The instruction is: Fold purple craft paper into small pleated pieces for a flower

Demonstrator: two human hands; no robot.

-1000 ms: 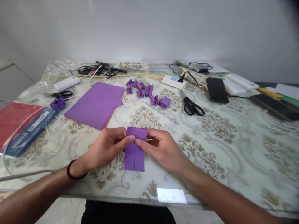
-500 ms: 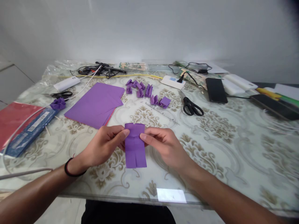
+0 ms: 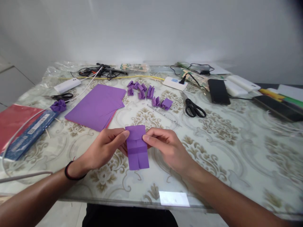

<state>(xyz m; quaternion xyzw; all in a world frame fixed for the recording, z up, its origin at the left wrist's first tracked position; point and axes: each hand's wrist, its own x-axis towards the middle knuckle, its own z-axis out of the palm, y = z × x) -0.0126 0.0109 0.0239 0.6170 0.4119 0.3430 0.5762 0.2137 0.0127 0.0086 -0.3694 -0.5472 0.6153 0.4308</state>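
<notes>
Between my hands is a folded purple paper strip (image 3: 137, 151), upright, with creases across it and a seam down its lower middle. My left hand (image 3: 107, 146) pinches its upper left edge, thumb in front. On the opposite edge, my right hand (image 3: 167, 148) grips it with thumb in front and fingers behind, partly hidden. Beyond the hands lie several small folded purple paper pieces (image 3: 142, 94). A stack of purple paper sheets (image 3: 94, 105) rests on the table to the left, with a red edge showing beneath.
Black-handled scissors (image 3: 194, 108) and a clear ruler (image 3: 163, 114) lie past my right hand. Further right is a black phone (image 3: 219, 91). A white power strip (image 3: 175, 83) sits at the back. At left are a blue package (image 3: 30, 135), a crumpled purple paper flower (image 3: 58, 106) and other scissors (image 3: 62, 96).
The purple strip has tilted slightly, its top shifting a little left, and a crease across its lower half shows more clearly. Both hands keep their hold.
</notes>
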